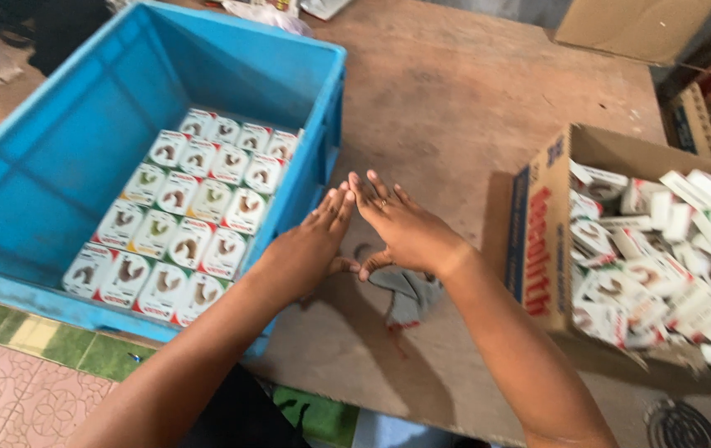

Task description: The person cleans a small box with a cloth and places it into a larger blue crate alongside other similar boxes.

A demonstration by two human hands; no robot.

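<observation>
Both grips (354, 236) flat, fingertips touching

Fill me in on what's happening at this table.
A person's left hand and right hand hover open, fingertips touching, over a grey cloth on the brown table. Neither holds anything. On the left, a blue crate has small white boxes laid in neat rows. On the right, a cardboard carton holds similar boxes in a loose jumble.

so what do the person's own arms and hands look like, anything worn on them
Both forearms are bare, with no sleeves, gloves or watch in view. The right hand wears a thin ring on one finger. The left hand shows no ring or other jewellery. Nails on both look short and unpainted.
</observation>
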